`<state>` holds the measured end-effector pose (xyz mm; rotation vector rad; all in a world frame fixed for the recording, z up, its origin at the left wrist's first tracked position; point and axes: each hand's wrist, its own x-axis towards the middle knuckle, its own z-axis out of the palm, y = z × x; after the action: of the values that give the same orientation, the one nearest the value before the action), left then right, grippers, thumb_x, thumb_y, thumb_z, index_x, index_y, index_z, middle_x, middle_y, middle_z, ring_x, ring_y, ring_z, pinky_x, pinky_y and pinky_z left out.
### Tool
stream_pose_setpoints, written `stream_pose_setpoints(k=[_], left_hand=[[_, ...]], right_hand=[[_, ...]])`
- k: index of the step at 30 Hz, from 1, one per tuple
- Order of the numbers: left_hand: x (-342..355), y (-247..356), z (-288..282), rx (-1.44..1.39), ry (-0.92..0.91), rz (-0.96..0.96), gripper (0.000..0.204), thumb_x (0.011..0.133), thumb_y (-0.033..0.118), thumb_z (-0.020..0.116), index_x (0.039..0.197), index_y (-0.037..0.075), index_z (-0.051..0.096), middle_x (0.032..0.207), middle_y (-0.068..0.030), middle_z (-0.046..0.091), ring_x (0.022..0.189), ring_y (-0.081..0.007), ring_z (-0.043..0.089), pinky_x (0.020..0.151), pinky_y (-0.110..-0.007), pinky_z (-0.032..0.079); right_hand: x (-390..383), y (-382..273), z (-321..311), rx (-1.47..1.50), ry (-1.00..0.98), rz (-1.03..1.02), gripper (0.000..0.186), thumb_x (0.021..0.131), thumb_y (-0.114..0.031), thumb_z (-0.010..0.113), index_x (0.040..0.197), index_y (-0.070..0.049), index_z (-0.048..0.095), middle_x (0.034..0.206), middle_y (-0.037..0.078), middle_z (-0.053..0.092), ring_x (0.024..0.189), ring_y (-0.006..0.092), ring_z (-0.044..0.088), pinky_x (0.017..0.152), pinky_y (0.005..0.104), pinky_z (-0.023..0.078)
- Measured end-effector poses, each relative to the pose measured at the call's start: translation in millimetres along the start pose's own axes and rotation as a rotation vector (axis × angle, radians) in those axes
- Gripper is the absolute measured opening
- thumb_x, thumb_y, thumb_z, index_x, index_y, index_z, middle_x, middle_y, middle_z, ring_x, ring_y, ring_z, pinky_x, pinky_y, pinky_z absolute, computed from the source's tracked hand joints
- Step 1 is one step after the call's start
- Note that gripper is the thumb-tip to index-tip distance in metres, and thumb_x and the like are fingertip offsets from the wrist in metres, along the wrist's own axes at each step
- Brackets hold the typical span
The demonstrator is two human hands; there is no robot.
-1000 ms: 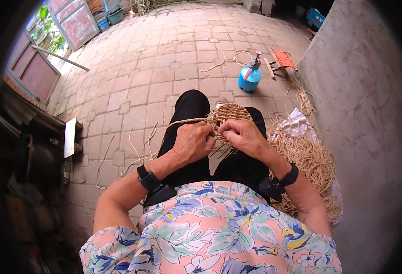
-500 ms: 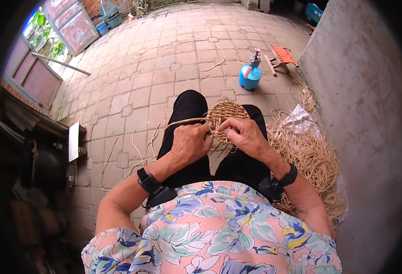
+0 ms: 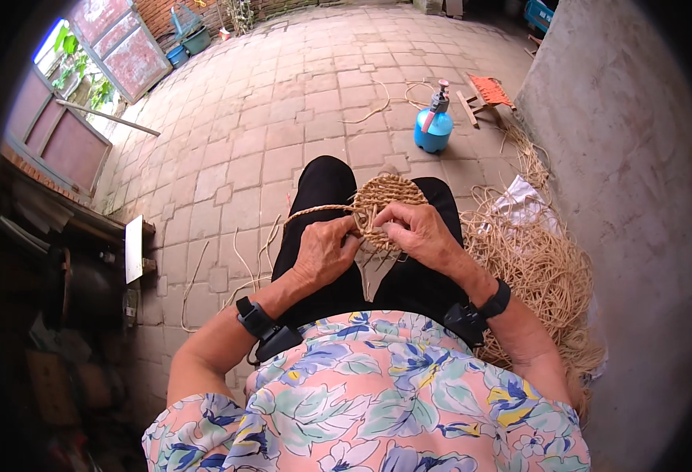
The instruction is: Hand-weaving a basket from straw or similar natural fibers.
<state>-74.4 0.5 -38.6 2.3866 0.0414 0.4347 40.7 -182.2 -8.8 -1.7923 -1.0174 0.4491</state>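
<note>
A small round piece of woven straw rope (image 3: 390, 191) rests between my knees, with cord ends poking out at its near edge. My left hand (image 3: 326, 250) is closed at its left side, fingertips pinched at the rim. From there a twisted rope strand (image 3: 318, 210) runs left across my black-trousered thigh. On the near right of the weave, my right hand (image 3: 420, 234) has thumb and index finger pinched against the cords. What exactly lies between the fingertips is too small to make out.
A big heap of loose straw cord (image 3: 531, 275) lies to my right on white sacking (image 3: 521, 200), beside a grey wall (image 3: 621, 157). Ahead stand a blue spray bottle (image 3: 433, 128) and a folding stool (image 3: 487, 94) with an orange seat. Loose cords (image 3: 239, 256) trail over the paving at left.
Both hands stay at the woven piece with only slight finger shifts. The whole view has moved a little, so the surroundings sit slightly further right.
</note>
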Motion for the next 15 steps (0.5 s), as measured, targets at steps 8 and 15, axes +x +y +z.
stream_pose_setpoints(k=[8, 15], left_hand=[[-1.1, 10.9, -14.0, 0.094, 0.166, 0.124, 0.008, 0.079, 0.008, 0.067, 0.08, 0.003, 0.061, 0.081, -0.0078, 0.067, 0.055, -0.0186, 0.06, 0.052, -0.03, 0.048], [9.6, -0.3, -46.9, -0.346, -0.257, -0.196, 0.016, 0.089, 0.015, 0.066, 0.084, 0.0, 0.063, 0.075, -0.0004, 0.06, 0.065, -0.0065, 0.05, 0.056, -0.024, 0.041]], right_hand=[[-2.5, -14.2, -2.0, -0.102, 0.005, 0.026, 0.014, 0.087, -0.007, 0.058, 0.096, -0.002, 0.067, 0.075, 0.012, 0.065, 0.067, 0.0203, 0.065, 0.064, 0.0332, 0.051], [3.8, -5.4, 11.0, -0.248, 0.081, -0.297, 0.013, 0.085, -0.005, 0.058, 0.094, -0.005, 0.066, 0.086, 0.013, 0.066, 0.081, 0.0315, 0.067, 0.072, 0.039, 0.053]])
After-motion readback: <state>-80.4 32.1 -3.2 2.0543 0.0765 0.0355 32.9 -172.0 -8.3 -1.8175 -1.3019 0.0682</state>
